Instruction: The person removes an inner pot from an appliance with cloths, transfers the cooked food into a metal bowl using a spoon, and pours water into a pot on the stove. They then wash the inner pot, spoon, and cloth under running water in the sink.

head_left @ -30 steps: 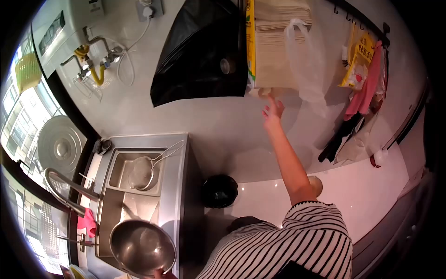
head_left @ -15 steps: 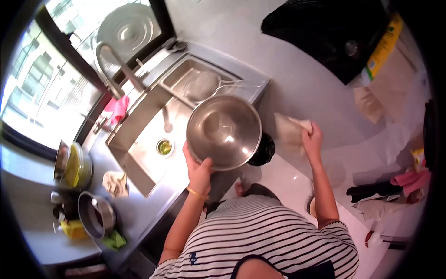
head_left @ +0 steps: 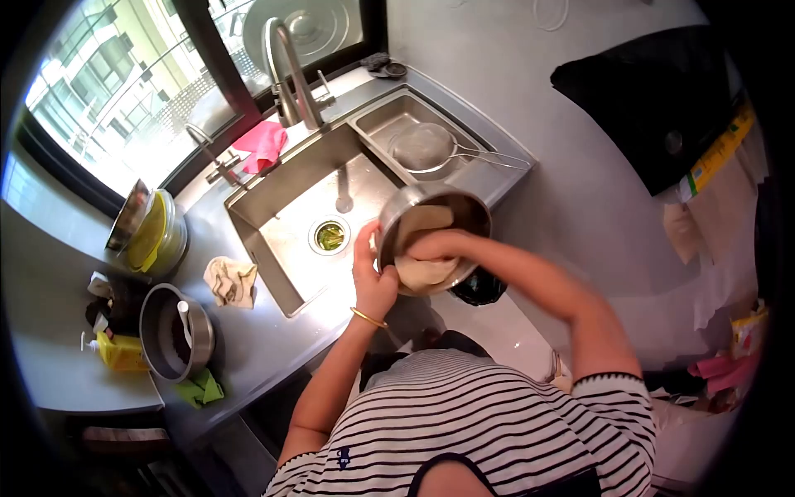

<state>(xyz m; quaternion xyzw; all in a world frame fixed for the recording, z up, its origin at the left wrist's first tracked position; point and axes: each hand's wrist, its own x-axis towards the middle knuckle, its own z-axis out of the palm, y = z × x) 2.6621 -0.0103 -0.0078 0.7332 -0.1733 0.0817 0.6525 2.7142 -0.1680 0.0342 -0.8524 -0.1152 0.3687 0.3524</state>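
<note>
A steel bowl (head_left: pixel 477 217) is tilted in front of my body, beside the sink's right corner. My left hand (head_left: pixel 372 277) grips its left rim, thumb on the near side. Inside the bowl my right hand (head_left: pixel 435 246) presses a beige paper towel (head_left: pixel 424 273) against the inner wall. The fingertips of my right hand are partly hidden by the paper and the bowl.
The sink (head_left: pixel 290 217) has green scraps in its drain. A strainer (head_left: pixel 424 147) lies in the small basin. On the counter are a cloth (head_left: pixel 231 282), a pot (head_left: pixel 201 335) and stacked bowls (head_left: pixel 166 234). A black bin (head_left: pixel 480 288) stands below the bowl.
The view has turned toward the sink. My right hand has brought the paper towel from the wall stack into the bowl, and the bowl now tilts more in my left hand.
</note>
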